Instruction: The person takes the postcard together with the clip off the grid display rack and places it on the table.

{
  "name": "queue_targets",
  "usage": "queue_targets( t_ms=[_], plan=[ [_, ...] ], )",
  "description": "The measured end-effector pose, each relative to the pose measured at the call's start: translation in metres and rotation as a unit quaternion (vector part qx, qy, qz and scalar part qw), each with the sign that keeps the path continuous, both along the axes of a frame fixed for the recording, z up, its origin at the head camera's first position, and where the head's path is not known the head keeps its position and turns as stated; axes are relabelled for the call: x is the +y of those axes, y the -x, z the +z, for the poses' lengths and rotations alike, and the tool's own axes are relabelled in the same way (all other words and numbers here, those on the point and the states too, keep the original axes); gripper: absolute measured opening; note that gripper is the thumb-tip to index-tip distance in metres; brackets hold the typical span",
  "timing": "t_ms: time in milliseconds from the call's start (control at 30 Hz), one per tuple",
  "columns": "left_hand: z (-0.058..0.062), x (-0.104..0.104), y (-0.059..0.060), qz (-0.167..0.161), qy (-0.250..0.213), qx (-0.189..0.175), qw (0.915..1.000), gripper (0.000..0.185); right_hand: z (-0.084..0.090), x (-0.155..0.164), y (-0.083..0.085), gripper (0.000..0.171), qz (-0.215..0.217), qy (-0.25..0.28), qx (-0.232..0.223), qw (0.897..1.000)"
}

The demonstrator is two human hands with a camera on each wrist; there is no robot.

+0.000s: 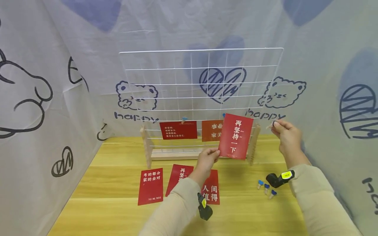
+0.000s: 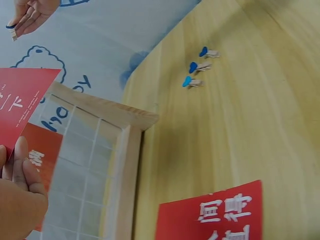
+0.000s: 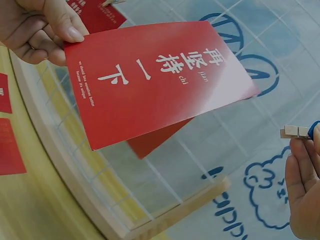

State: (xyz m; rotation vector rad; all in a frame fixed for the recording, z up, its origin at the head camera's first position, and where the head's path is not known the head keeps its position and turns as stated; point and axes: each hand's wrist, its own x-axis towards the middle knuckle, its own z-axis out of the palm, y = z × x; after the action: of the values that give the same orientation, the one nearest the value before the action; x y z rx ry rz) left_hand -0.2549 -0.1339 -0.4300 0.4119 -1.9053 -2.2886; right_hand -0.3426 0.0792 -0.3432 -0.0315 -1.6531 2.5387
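Wooden table (image 1: 118, 209); left hand (image 1: 206, 160) pinching red card (image 1: 236, 136), right hand (image 1: 287, 136) fingers pinching half-hidden clothespin (image 3: 296, 131).

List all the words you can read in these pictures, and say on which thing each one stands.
"再坚持一下": held red card, pinched by left hand.
"happy": backdrop cloth, twice.
"人间值得": red card on table.
"考的都会 蒙的全对", "TO BE NO.1": leftmost card on table.
"事业", "家": orange card on grid, partly hidden.
Small print on clipped red card: too small.
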Motion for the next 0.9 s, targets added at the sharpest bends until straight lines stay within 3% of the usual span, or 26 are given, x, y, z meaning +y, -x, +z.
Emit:
queue_targets(
  t_ms=[333, 433, 500, 633, 667, 833, 900],
  plan=[
    [-0.021, 0.001, -0.01, -0.014, -0.009, -0.019, 0.9997, 0.02, -0.032, 0.005, -0.007, 0.018, 0.065, 0.059, -0.006, 0.996],
    [-0.027, 0.002, -0.013, -0.011, -0.014, -0.027, 0.9995, 0.02, -0.044, 0.008, -0.006, 0.014, 0.078, 0.056, -0.012, 0.995],
    [-0.032, 0.003, -0.015, -0.008, -0.018, -0.033, 0.9993, 0.02, -0.057, 0.011, 0.0, 0.013, 0.074, 0.048, -0.025, 0.996],
    [-0.04, 0.006, -0.019, -0.007, -0.025, -0.046, 0.9986, 0.02, -0.101, 0.027, 0.025, 0.006, 0.093, 0.056, -0.035, 0.994],
    [-0.042, 0.006, -0.02, -0.007, -0.029, -0.049, 0.9984, 0.021, -0.116, 0.033, 0.033, 0.008, 0.109, 0.078, -0.027, 0.991],
    [-0.051, 0.009, -0.027, -0.012, -0.039, -0.055, 0.9976, 0.021, -0.15, 0.044, 0.036, 0.016, 0.122, 0.061, -0.04, 0.99],
    [-0.055, 0.009, -0.029, -0.019, -0.042, -0.055, 0.9974, 0.021, -0.164, 0.048, 0.036, 0.02, 0.107, 0.038, -0.043, 0.993]
  ],
)
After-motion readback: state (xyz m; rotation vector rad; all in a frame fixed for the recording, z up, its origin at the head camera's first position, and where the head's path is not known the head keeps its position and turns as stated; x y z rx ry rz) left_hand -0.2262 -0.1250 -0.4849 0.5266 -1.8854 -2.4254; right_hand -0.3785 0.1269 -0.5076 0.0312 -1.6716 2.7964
